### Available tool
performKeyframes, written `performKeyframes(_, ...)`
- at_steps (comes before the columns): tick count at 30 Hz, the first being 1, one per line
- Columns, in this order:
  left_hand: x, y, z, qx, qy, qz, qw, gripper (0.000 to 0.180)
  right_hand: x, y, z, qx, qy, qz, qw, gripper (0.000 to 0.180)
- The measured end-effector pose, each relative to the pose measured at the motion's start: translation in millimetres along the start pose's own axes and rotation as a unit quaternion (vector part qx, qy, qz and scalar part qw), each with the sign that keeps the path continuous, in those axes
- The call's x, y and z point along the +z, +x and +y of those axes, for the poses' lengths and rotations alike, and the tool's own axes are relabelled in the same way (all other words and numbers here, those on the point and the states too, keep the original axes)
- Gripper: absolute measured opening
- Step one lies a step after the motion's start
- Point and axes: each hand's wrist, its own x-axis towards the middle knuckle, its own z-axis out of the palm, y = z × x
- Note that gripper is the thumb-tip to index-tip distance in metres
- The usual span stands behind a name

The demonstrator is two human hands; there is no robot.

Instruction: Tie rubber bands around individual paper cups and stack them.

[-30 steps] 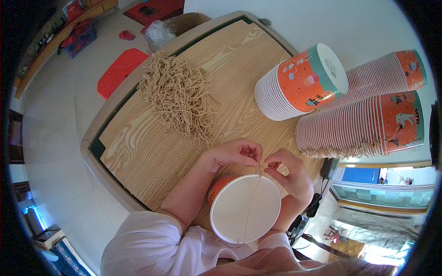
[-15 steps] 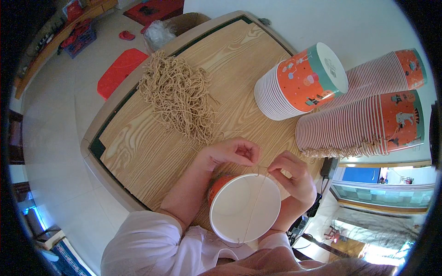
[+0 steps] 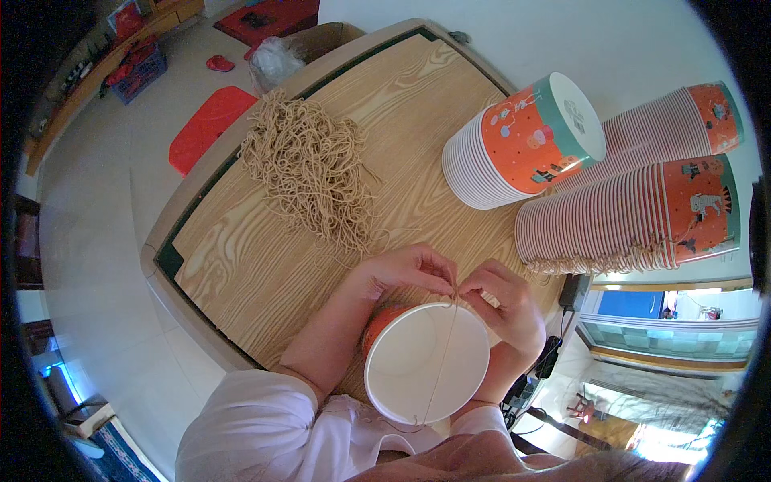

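A paper bucket (image 3: 409, 361), white inside and orange outside, lies tilted at the table's near edge with its mouth toward me. A thin tan string (image 3: 443, 365) spans that mouth from the near rim to the far rim. At the far rim, my left hand (image 3: 414, 269) pinches the string from the left. My right hand (image 3: 502, 301) pinches it from the right, its fingertips close to the left ones. Whether the string is knotted there is too small to tell. Beyond my left hand lies a loose heap of tan strings (image 3: 309, 169).
On the right lie two long stacks of nested paper buckets (image 3: 594, 213), the nearer one with strings along its lower side. A shorter upside-down stack (image 3: 506, 149) stands beside them. Past the table (image 3: 401, 88) are a red stool (image 3: 205, 128) and a cardboard box (image 3: 325, 38).
My hands have come closer together at the far rim, and the fingertips now nearly meet over the string. The bucket has hardly moved.
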Motion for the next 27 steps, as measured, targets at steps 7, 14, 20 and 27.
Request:
performKeyframes(7,2,0,-5,0.021,-0.028,0.053,0.998,0.013,0,-4,3,0.075,0.034,0.027,0.996,0.013)
performKeyframes(14,0,2,-7,0.002,-0.036,0.064,0.997,0.012,7,1,-5,0.109,0.044,0.011,0.993,0.021)
performKeyframes(20,3,0,0,-0.026,-0.037,0.051,0.998,0.011,5,2,-5,0.061,0.0,0.051,0.997,0.029)
performKeyframes(27,4,0,-9,-0.021,-0.048,0.101,0.994,0.017,10,2,-1,0.056,-0.014,0.029,0.998,0.033)
